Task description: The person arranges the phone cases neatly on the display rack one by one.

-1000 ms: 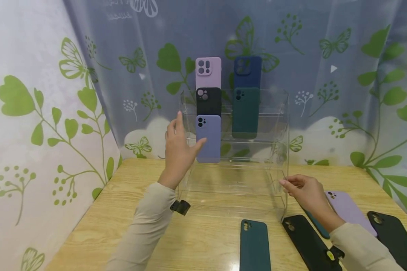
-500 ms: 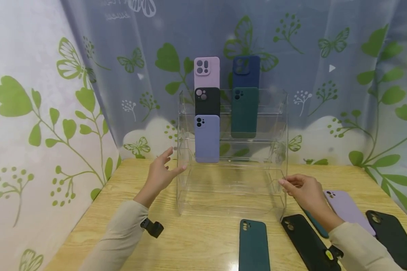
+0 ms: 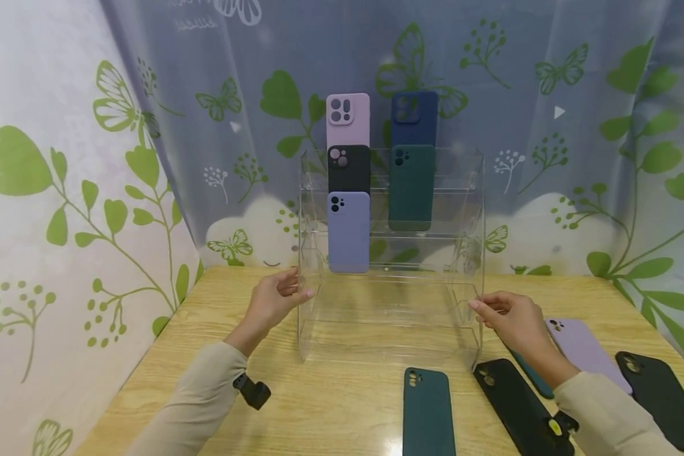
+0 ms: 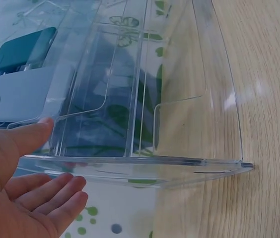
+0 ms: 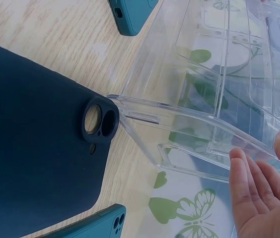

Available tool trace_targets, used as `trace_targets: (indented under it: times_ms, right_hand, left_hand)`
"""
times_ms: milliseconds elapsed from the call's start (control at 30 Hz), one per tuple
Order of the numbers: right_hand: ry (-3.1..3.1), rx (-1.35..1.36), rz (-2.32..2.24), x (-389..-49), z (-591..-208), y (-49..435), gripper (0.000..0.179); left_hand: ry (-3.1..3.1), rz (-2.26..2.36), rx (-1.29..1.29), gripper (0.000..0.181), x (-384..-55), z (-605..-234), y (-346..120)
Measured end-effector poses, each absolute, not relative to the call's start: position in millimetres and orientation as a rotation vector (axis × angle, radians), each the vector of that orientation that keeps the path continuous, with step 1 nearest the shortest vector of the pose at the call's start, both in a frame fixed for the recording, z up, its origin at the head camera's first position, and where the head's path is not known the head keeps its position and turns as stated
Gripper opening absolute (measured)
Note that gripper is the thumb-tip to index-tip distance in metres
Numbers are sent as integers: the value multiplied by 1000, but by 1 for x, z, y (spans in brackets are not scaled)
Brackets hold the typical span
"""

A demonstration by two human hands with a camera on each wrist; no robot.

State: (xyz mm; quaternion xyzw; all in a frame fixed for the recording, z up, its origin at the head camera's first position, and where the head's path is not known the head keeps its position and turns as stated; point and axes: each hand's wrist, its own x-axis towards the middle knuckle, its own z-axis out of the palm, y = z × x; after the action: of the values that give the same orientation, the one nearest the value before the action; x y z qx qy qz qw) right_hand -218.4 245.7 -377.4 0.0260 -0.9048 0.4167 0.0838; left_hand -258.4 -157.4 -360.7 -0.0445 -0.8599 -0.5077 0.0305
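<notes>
A clear acrylic tiered display stand (image 3: pixel 387 345) stands on the table. My left hand (image 3: pixel 270 301) holds its left side panel, with the thumb in front and the fingers along the outer face. My right hand (image 3: pixel 515 320) grips the right side edge between thumb and fingers. Phone cases stand in two columns: a pink one (image 3: pixel 359 130), a black one (image 3: pixel 356 174) and a lavender one (image 3: pixel 349 237) on the left; a navy one (image 3: pixel 424 123) and a green one (image 3: pixel 413 193) on the right. In the left wrist view, thumb and fingers lie either side of the panel (image 4: pixel 179 161).
On the wooden table (image 3: pixel 313 411), a teal case (image 3: pixel 427 411) lies before the stand. A black case (image 3: pixel 510 402), a lilac case (image 3: pixel 587 351), another black case (image 3: pixel 658 392) and a partly hidden teal case (image 3: pixel 538 380) lie at the right. A patterned curtain (image 3: pixel 519 82) hangs behind.
My left hand has left the front of the lavender case, moved down and left, and come to the stand's left side panel. My right hand has stayed at the right edge.
</notes>
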Motion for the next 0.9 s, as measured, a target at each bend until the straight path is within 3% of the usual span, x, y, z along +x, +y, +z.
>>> trace_targets:
  times_ms: [467,733,900]
  right_hand:
    - [-2732,79,1173,-209,-376,245,60]
    - [-2710,61,1105,-174,-388,233,75]
    - [-2764,23,1139,-148,-405,217,74]
  left_hand:
    - [-2653,-1525,-98,57,-261,-363,-152]
    - [-2675,-1471,-113,54,-260,-360,-153]
    - [-2685,-1477,-120,55,-260,-360,-153]
